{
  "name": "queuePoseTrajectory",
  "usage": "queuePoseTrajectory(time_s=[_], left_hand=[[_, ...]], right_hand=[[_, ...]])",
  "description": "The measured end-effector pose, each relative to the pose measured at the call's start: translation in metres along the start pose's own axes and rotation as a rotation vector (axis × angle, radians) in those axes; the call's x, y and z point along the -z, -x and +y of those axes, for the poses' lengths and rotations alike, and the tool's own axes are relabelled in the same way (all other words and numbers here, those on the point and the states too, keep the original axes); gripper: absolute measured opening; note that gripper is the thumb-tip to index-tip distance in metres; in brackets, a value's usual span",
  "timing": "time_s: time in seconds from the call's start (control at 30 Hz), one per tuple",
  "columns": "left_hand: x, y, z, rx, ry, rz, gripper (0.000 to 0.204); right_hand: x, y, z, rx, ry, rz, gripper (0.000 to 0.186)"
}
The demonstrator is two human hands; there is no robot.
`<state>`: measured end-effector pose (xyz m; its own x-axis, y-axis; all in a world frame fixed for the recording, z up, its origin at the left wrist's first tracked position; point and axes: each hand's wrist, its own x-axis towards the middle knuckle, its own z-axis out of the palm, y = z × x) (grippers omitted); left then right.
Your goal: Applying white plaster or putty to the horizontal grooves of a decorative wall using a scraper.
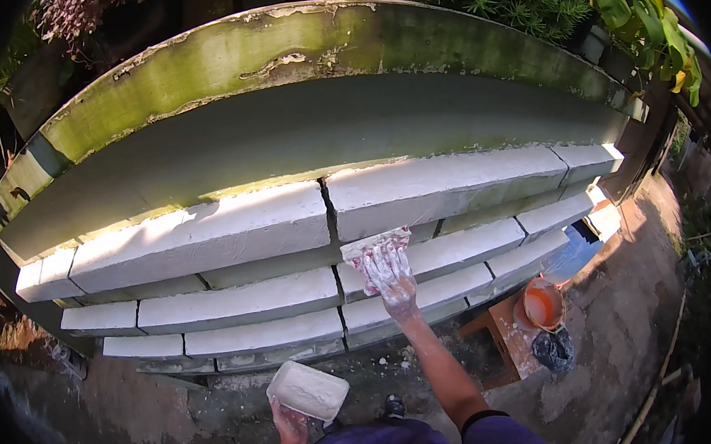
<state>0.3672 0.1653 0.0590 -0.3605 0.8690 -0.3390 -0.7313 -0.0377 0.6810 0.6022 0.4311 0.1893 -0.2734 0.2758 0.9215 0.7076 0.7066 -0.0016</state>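
Observation:
My left hand [286,421] grips a shallow white rectangular tub [275,376] at its side. White paste [313,391] fills the tub, which sits low in front of my body. Stretched out ahead, my right hand [390,276] is smeared with white and closed on a putty scraper [376,239], whose wide edge lies on the front face of the upper white ledge. Its handle is hidden under my fingers. The stepped ledges [425,182] look like white-coated blocks with dark vertical gaps between them. One such gap [328,207] runs just left of the scraper.
Above the ledges stands a mossy, curved wall rim [336,45] with plants [506,8] behind it. To the right, a small wooden bench [503,338] carries an orange bucket [543,305] and a black plastic bag [553,349]. A bamboo pole [651,395] lies on the ground farther right.

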Motion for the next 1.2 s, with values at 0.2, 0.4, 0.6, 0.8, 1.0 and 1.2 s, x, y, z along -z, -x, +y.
queuePoseTrajectory(time_s=[0.2, 0.4, 0.6, 0.8, 1.0, 1.2], left_hand=[[0.010, 0.000, 0.000, -0.011, 0.036, 0.045, 0.051], [-0.002, 0.002, 0.003, 0.017, 0.007, 0.047, 0.050], [0.014, 0.007, -0.003, 0.036, -0.042, 0.033, 0.051], [0.019, 0.002, -0.006, 0.030, -0.032, -0.012, 0.053], [0.006, 0.003, -0.006, 0.058, -0.014, 0.004, 0.047], [0.001, 0.002, -0.001, 0.030, -0.017, 0.030, 0.050]], right_hand=[[0.039, 0.003, 0.022, 0.073, 0.022, 0.083, 0.040], [0.025, -0.010, 0.071, -0.032, 0.169, 0.078, 0.043], [0.017, 0.083, 0.054, -0.062, -0.028, -0.136, 0.040], [0.046, -0.010, 0.056, 0.014, 0.089, 0.156, 0.040], [0.022, 0.001, 0.070, -0.057, 0.141, 0.085, 0.042], [0.028, 0.045, 0.034, 0.119, 0.013, -0.048, 0.034]])
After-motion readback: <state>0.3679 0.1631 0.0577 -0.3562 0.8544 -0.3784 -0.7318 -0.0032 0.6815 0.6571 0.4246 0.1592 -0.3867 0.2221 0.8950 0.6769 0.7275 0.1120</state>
